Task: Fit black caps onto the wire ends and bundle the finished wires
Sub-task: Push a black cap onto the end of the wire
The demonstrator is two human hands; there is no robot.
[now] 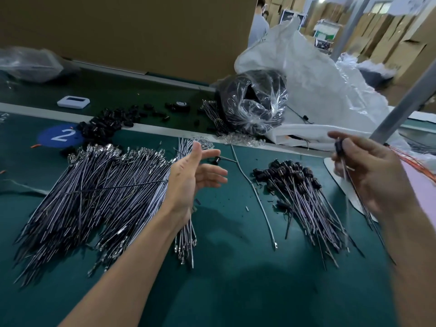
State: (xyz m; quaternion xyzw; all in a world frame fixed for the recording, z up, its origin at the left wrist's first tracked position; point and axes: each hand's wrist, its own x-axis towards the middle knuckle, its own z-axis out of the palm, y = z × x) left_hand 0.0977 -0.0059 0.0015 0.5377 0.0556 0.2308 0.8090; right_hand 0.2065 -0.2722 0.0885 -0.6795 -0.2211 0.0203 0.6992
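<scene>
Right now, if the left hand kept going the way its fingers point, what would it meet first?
Likely the single bent grey wire on the green mat, then the heap of black-capped wires. The left hand may pass above them.

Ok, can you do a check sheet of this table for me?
Surface: green mat, blue "2" sticker.
Job's things: uncapped wires left, capped wires right, loose black caps at the back.
Clutter: white gadget, clear bag, white sack.
Hands: left hand open, empty; right hand grips held wires, one capped.
Cables: stray wire between the piles; orange wires at right edge.
Surroundings: cardboard boxes, a person behind.
</scene>
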